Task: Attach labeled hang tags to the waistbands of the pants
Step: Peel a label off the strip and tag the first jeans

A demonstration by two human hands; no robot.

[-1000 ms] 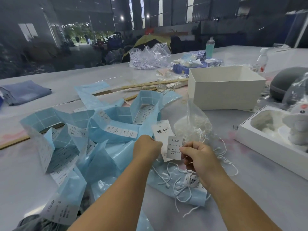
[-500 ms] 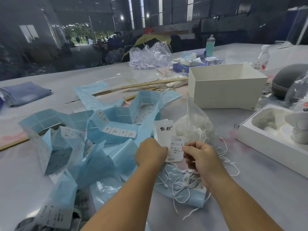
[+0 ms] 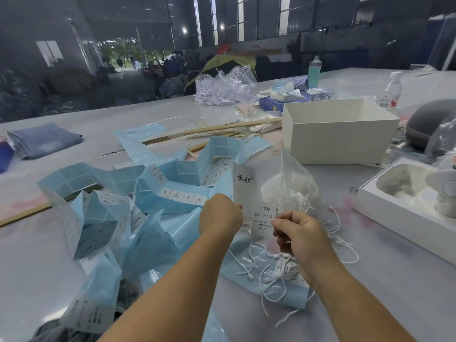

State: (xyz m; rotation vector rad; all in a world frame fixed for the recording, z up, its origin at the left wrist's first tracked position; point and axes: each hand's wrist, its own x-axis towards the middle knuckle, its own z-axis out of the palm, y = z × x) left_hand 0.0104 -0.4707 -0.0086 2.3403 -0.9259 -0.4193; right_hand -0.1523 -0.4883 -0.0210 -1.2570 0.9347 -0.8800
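Both hands (image 3: 259, 222) pinching hang tag (image 3: 243, 191)

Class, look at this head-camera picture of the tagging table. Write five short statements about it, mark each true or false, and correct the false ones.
1. The left hand holds a tall white hang tag with black brush lettering. True.
2. The right hand pinches a small white label printed 1103#. True.
3. The open white cardboard box is full of blue label sheets. False: the light blue backing sheets lie spread over the table.
4. The folded blue denim cloth lies under the hands. False: it lies far left.
5. Loose white cotton strings lie beneath the right forearm. True.
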